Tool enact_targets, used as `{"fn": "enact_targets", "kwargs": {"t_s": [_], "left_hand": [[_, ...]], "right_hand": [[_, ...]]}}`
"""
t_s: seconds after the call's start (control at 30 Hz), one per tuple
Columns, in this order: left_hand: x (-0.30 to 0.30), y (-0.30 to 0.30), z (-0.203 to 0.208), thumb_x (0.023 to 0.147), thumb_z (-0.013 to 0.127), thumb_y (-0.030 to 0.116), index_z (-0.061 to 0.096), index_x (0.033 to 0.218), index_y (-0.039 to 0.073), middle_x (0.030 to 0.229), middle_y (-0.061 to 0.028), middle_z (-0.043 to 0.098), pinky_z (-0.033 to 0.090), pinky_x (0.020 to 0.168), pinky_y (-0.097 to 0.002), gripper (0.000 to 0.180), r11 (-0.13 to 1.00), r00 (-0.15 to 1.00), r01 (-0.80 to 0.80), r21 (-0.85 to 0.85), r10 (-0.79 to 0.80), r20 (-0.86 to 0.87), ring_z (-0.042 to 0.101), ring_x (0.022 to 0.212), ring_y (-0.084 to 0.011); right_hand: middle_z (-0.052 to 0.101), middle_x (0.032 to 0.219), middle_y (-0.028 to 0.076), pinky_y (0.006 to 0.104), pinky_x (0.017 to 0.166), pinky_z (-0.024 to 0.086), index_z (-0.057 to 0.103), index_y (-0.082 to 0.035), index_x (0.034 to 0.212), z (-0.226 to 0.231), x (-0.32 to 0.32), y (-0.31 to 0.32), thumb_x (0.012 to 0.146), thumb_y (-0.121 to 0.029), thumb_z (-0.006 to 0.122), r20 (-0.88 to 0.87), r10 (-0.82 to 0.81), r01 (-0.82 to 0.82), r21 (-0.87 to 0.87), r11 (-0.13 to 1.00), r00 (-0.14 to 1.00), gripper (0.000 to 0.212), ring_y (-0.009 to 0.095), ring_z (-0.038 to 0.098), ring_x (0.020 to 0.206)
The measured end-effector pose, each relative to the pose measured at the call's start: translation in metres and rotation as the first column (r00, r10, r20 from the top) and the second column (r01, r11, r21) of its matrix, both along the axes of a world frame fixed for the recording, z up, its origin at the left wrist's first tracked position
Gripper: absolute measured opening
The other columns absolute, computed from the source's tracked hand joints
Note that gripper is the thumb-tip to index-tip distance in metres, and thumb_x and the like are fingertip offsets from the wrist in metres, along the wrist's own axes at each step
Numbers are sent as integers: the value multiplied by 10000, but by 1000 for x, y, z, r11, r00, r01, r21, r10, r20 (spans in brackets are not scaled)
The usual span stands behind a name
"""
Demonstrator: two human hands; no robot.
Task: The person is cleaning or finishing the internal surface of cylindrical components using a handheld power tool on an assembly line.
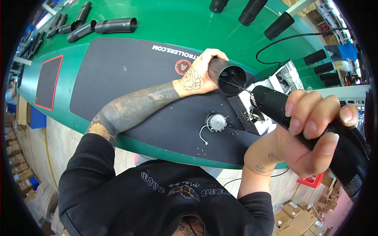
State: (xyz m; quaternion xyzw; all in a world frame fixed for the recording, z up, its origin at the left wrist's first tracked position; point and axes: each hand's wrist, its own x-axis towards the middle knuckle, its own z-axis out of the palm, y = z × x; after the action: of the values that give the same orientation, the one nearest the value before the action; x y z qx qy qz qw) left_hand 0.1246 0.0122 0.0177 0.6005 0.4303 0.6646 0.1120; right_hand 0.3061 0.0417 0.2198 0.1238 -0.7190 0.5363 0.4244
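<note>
Black fabric of the person's shirt fills the lower edge, with both forearms reaching up from it over the table. Nearest, the right hand (311, 133) is closed in a full fist around the smooth, matte black body of a power screwdriver (307, 126), fingers wrapped over the top and thumb laid along the handle. Its thin metal bit (236, 85) runs leftward into the open mouth of a black tube (228, 74). That tube, a ribbed cylindrical housing with a dark hollow interior, is held tilted above the mat, its opening turned toward the tool. The left hand (199, 74) grips it from behind, fingers curled firmly around its ribbed wall.

Below the tube, a small round metal part (216, 122) with a shiny finned face lies on the mat, a thin white wire curling off its left side. Tiny pale scraps are scattered near it. Just to its right, a grey metal fixture (252, 118) sits at the mat's edge under the screwdriver.

All this rests on a flat, dull black mat (118, 74) laid over a glossy green table (177, 23). Farther off, more black ribbed tubes (116, 26) lie at the table's upper left, and smoother black cylinders (279, 25) stand along the upper right, beside a black cable (291, 38).
</note>
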Motion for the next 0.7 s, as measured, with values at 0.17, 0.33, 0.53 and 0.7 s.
{"fn": "enact_targets", "kwargs": {"t_s": [0.17, 0.33, 0.53, 0.7], "left_hand": [[1, 0, -3, 603, 779, 29, 453, 1144, 68, 1073, -79, 551, 471, 838, -298, 633, 1000, 1000, 5, -10, -5, 22, 570, 938, -202], [-2, 0, -3, 589, 780, 30, 458, 1139, 66, 1073, -78, 552, 470, 826, -298, 637, 1000, 999, 0, -9, 1, 41, 569, 931, -204], [-3, -5, 6, 582, 778, 33, 469, 1129, 68, 1050, -76, 563, 474, 808, -304, 629, 999, 999, -33, -9, 33, 0, 578, 901, -212], [2, 0, 17, 561, 749, 28, 506, 1055, 68, 960, -85, 588, 483, 769, -319, 551, 998, 998, -56, -18, 56, 16, 591, 834, -236]], "right_hand": [[508, 756, 3, 312, 621, 384, 454, -107, 1201, -10, -8, -3, 888, -180, 479, -16, -17, 17, 2, 1000, 1000, 322, 119, 483, 593], [513, 748, 24, 322, 596, 393, 459, -95, 1190, -12, -18, -9, 884, -141, 486, -28, -34, 35, 10, 999, 999, 310, 128, 483, 580], [520, 747, 35, 328, 593, 398, 473, -88, 1168, -8, -25, -7, 881, -121, 489, -56, -31, 30, -16, 999, 998, 290, 134, 486, 580], [531, 754, 27, 325, 615, 397, 491, -90, 1143, -3, -1, -11, 877, -142, 489, -150, -104, 97, -54, 994, 983, 271, 131, 490, 593]]}}
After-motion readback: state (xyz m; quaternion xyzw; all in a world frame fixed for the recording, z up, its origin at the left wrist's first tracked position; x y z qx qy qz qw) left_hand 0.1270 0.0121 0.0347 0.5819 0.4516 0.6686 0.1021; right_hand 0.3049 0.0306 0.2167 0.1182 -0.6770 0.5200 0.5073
